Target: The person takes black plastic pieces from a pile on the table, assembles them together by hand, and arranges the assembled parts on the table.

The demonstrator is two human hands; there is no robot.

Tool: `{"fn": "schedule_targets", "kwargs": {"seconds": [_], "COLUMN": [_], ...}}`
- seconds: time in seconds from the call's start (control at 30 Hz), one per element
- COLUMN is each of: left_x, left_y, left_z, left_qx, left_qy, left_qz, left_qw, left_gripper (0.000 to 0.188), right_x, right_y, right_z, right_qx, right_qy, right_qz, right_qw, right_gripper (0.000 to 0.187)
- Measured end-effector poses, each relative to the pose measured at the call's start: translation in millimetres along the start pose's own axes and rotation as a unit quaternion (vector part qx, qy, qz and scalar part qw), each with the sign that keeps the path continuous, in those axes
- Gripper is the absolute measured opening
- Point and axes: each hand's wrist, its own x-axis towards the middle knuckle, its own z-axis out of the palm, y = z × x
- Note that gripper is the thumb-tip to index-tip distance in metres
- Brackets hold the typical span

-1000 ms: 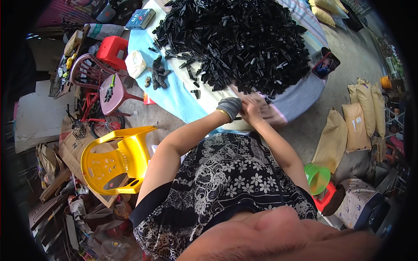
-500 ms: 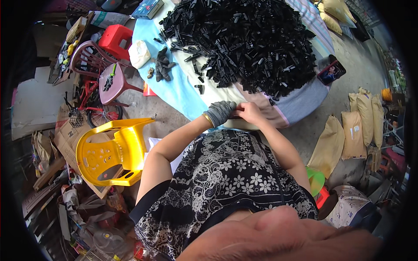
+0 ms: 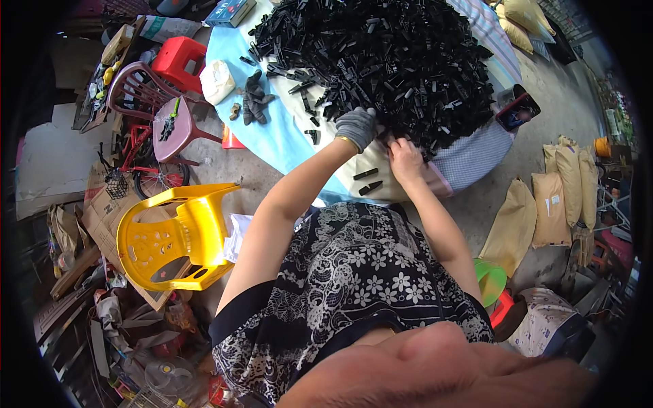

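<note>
A large heap of small black plastic pieces [image 3: 408, 68] covers much of the cloth-covered table [image 3: 286, 153]. My left hand [image 3: 357, 128], in a grey knit glove, reaches to the heap's near edge with its fingers curled in; their tips are hidden. Just to its right, my bare right hand [image 3: 406, 160] bends its fingers at the heap's edge, and what they pinch is too small to make out. Closer to me, two black pieces, an upper one [image 3: 365, 174] and a lower one [image 3: 371, 187], lie side by side, apart from the heap.
Left on the table are a dark grey glove [image 3: 256, 102], a white bag [image 3: 218, 83] and a blue box [image 3: 230, 12]. A phone [image 3: 518, 112] stands at the right edge. A yellow chair [image 3: 204, 231] is at my left; brown sacks [image 3: 548, 211] stand at the right.
Both hands were together at the table's near edge; they have moved forward to the heap and slightly apart. Two black pieces now show on the cloth where the hands were.
</note>
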Motion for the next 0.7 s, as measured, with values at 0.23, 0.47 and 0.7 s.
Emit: {"fn": "schedule_targets", "kwargs": {"seconds": [0.23, 0.47, 0.7], "left_x": [-1, -44, -82], "left_y": [-22, -38, -22], "left_z": [36, 23, 19], "left_qx": [0.003, -0.187, -0.044], "left_qy": [0.093, 0.179, -0.041], "left_qz": [-0.056, 0.045, 0.072], "left_qw": [0.994, 0.965, 0.996], "left_gripper": [0.03, 0.029, 0.025], "right_x": [-22, -20, -13], "right_y": [-11, -17, -20], "right_z": [-11, -6, -3], "right_qx": [0.147, 0.21, 0.215], "right_qy": [-0.013, -0.019, -0.012], "right_qz": [0.004, 0.051, -0.009], "right_qw": [0.989, 0.976, 0.976], "right_gripper": [0.012, 0.012, 0.014]}}
